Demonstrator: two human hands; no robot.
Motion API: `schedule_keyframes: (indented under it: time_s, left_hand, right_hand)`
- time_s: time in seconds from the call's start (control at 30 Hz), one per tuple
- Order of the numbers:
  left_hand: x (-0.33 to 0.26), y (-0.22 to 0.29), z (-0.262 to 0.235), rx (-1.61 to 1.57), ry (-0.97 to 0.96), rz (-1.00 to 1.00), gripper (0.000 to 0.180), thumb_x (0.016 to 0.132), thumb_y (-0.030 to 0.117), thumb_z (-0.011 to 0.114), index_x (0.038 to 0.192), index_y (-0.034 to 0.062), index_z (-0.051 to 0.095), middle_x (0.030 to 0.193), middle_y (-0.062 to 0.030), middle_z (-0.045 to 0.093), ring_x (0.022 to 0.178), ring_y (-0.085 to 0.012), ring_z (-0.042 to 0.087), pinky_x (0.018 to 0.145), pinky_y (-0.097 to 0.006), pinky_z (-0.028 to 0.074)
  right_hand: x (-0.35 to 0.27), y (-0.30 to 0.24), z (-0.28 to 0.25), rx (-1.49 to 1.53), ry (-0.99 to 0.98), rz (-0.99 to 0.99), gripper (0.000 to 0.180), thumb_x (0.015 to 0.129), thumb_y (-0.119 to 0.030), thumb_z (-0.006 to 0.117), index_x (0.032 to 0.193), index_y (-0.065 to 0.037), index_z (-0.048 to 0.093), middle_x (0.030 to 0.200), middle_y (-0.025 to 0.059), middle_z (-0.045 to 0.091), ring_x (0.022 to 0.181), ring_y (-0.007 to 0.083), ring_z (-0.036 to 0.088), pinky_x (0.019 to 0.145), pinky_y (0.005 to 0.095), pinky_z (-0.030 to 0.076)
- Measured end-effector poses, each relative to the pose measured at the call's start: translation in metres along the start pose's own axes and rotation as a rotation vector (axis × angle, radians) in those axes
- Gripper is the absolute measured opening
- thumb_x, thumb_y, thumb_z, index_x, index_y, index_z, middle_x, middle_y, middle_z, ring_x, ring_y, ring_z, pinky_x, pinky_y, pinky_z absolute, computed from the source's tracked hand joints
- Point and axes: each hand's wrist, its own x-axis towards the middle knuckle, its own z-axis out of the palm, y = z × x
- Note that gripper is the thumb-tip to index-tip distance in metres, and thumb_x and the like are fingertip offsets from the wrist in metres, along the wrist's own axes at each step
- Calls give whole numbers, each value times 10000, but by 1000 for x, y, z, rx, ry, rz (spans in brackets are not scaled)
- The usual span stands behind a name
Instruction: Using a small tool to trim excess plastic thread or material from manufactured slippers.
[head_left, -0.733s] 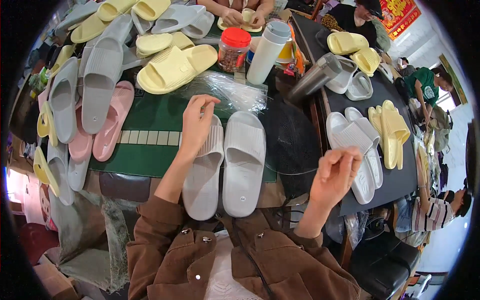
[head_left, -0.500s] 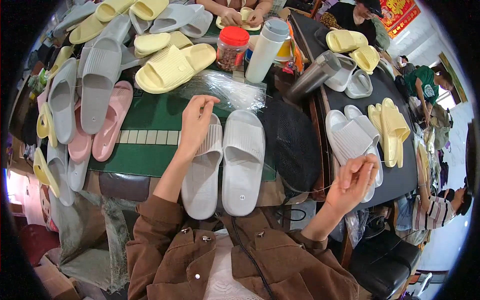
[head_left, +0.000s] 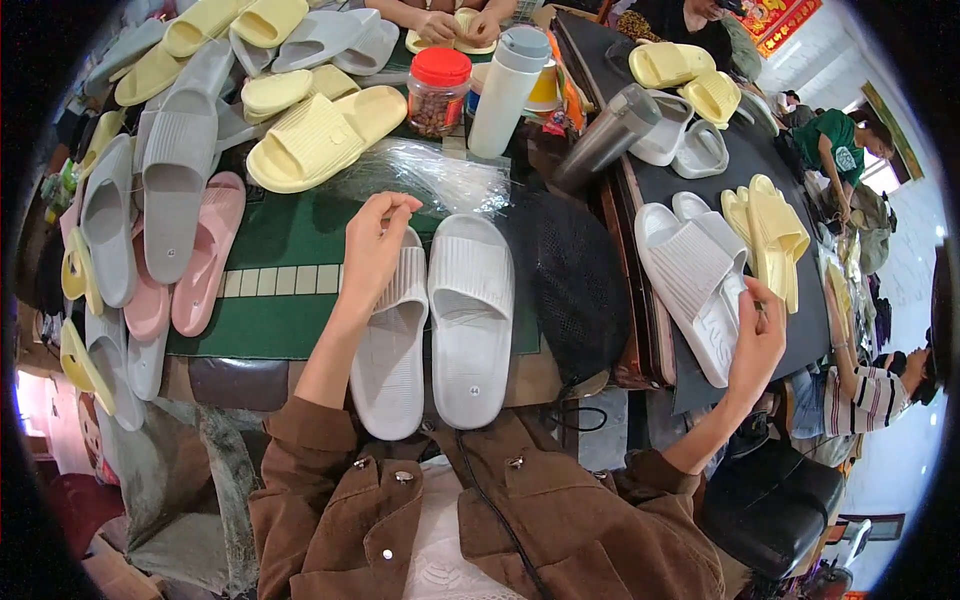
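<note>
Two light grey slippers lie side by side in front of me, a left one (head_left: pixel 388 365) and a right one (head_left: pixel 470 350). My left hand (head_left: pixel 374 245) is at the toe end of the left slipper and partly covers it. Its fingertips are pressed together; what they hold, if anything, is too small to make out. Out to the right, my right hand (head_left: pixel 757 335) is raised beside another pair of light grey slippers (head_left: pixel 695 270). Thumb and forefinger are closed there, their contents also too fine to tell.
Grey, yellow and pink slippers (head_left: pixel 208 255) pile up at the left. Clear plastic bags (head_left: pixel 450 175), a red-lidded jar (head_left: pixel 438 95), a white bottle (head_left: pixel 508 95) and a dark tumbler (head_left: pixel 605 140) stand beyond. A black mesh bag (head_left: pixel 580 290) lies between the tables. Other people work nearby.
My right hand has moved outward to the right and slightly up, past the grey pair. My left hand stays by the left slipper's toe. The whole view has shifted slightly.
</note>
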Motion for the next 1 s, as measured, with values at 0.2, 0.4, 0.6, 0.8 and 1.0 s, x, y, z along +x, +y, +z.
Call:
schedule_keyframes:
  time_s: [0.2, 0.4, 0.6, 0.8, 1.0]
  left_hand:
    - [2, -2, 3, -31, -6, 10, 153, 910, 66, 519, 965, -19, 634, 916, -76, 653, 833, -139, 610, 754, -264, 467]
    - [1, 1, 3, -15, 1, 33, 151, 908, 62, 522, 955, -27, 635, 911, -83, 650, 818, -145, 614, 747, -265, 476]
    - [2, 10, 1, 39, 12, 115, 145, 905, 47, 521, 951, -25, 638, 918, -92, 635, 804, -160, 613, 742, -278, 481]
    - [-7, 50, -12, 161, -14, 299, 113, 885, 30, 544, 943, -18, 628, 931, -119, 615, 800, -224, 615, 727, -308, 484]
    - [-45, 58, -24, 394, -208, 455, 187, 821, 65, 622, 1001, 19, 601, 1008, -113, 594, 945, -308, 570, 824, -386, 455]
  right_hand:
    - [5, 42, 8, -359, -74, 43, 385, 825, -57, 622, 1206, -39, 567, 1156, 150, 585, 1022, 291, 578, 894, 326, 426]
    - [4, 52, 31, -379, -101, 9, 482, 814, -39, 603, 1276, -7, 472, 1208, 208, 549, 1138, 377, 512, 940, 417, 399]
    - [14, 64, 31, -394, -174, 19, 418, 824, -16, 557, 1236, 11, 494, 1147, 226, 575, 1100, 386, 531, 934, 418, 405]
    - [26, 76, 29, -452, -212, 12, 362, 829, -22, 544, 1188, 22, 528, 1137, 218, 583, 1072, 386, 542, 901, 419, 418]
    - [24, 72, 30, -489, -176, 7, 340, 825, -7, 535, 1163, 25, 541, 1076, 211, 587, 1023, 390, 548, 870, 432, 424]
